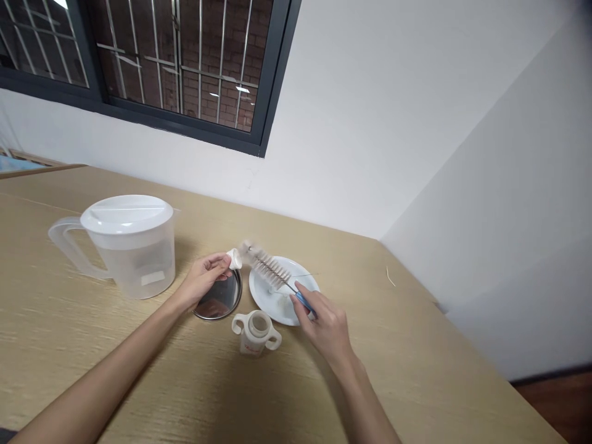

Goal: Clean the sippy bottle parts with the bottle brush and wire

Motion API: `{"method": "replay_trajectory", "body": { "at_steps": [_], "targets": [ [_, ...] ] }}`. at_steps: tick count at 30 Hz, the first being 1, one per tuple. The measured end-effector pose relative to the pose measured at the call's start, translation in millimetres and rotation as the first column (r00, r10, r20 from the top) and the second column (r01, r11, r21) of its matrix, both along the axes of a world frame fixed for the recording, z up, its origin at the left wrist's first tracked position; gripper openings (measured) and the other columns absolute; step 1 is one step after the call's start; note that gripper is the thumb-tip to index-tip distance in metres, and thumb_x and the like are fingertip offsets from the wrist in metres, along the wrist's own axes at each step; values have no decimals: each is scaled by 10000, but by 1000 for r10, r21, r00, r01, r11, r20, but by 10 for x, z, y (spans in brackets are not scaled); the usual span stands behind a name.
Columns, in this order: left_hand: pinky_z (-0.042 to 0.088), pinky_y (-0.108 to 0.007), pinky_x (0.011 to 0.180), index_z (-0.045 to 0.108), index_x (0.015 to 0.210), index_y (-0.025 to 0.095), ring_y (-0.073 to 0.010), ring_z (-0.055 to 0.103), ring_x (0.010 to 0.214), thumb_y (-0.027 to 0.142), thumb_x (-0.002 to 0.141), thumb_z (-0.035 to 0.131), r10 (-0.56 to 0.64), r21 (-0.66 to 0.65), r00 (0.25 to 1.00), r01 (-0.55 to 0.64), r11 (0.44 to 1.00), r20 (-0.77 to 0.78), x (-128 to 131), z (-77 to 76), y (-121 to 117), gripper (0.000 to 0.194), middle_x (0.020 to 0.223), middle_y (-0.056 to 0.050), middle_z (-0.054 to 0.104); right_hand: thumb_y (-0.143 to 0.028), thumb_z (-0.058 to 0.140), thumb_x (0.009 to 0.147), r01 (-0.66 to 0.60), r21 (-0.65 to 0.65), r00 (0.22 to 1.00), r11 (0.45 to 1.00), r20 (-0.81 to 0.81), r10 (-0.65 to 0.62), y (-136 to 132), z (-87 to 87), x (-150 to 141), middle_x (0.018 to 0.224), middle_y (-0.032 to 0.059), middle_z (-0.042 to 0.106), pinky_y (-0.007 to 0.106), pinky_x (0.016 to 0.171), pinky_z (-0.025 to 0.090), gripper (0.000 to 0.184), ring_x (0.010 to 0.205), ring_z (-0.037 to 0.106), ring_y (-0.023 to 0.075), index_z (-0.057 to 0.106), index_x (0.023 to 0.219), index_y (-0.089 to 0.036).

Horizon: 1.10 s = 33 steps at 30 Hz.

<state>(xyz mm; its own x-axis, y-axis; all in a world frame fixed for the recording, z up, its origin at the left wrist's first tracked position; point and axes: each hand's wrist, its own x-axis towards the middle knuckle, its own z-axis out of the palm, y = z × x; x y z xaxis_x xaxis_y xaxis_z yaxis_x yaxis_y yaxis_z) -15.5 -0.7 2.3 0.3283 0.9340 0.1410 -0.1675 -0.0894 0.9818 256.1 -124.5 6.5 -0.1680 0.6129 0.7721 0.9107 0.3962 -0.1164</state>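
My left hand (210, 275) is closed on a small white cap (235, 259), held above a round metal tray (221, 301). In my right hand (322, 317) is a bottle brush (272, 266) with pale bristles and a blue handle. The brush's tip points left and is right beside the cap; whether they touch I cannot tell. Below the brush lies a white plate (300, 279) with some thin items on it, too small to name. A baby bottle (255, 333) with two side handles and an uncovered mouth stands upright on the table, nearer to me.
A translucent lidded pitcher (139, 250) stands on the left of the wooden table (176, 394). A thin pale strand (391, 277) lies on the right. Behind the table is a white wall (342, 142) with a barred window (180, 61).
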Motion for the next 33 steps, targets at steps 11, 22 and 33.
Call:
{"method": "replay_trajectory", "body": {
  "at_steps": [11, 22, 33],
  "targets": [
    [515, -171, 636, 710, 981, 112, -82, 601, 658, 505, 828, 684, -73, -286, 962, 149, 947, 261, 39, 53, -29, 423, 947, -114, 717, -260, 588, 948, 88, 76, 996, 993, -12, -87, 8, 24, 40, 672, 2, 620, 221, 555, 381, 279, 543, 528, 90, 674, 1187, -145],
    [538, -162, 597, 680, 994, 115, -72, 606, 634, 394, 845, 704, -63, -336, 954, 164, 927, 292, 61, 72, -72, 317, 928, -97, 704, -274, 576, 959, 153, 71, 983, 986, 90, -159, 17, -13, 38, 672, 1, 600, 230, 572, 362, 282, 574, 526, 96, 679, 1204, -178],
    [524, -147, 592, 672, 962, 144, -65, 591, 640, 367, 816, 742, -102, -302, 949, 196, 933, 300, 55, 10, -48, 275, 872, -53, 669, -258, 571, 961, 89, 40, 987, 995, 133, -94, -7, 3, 8, 669, -4, 576, 226, 579, 360, 272, 582, 521, 97, 683, 1199, -190]
  ]
}}
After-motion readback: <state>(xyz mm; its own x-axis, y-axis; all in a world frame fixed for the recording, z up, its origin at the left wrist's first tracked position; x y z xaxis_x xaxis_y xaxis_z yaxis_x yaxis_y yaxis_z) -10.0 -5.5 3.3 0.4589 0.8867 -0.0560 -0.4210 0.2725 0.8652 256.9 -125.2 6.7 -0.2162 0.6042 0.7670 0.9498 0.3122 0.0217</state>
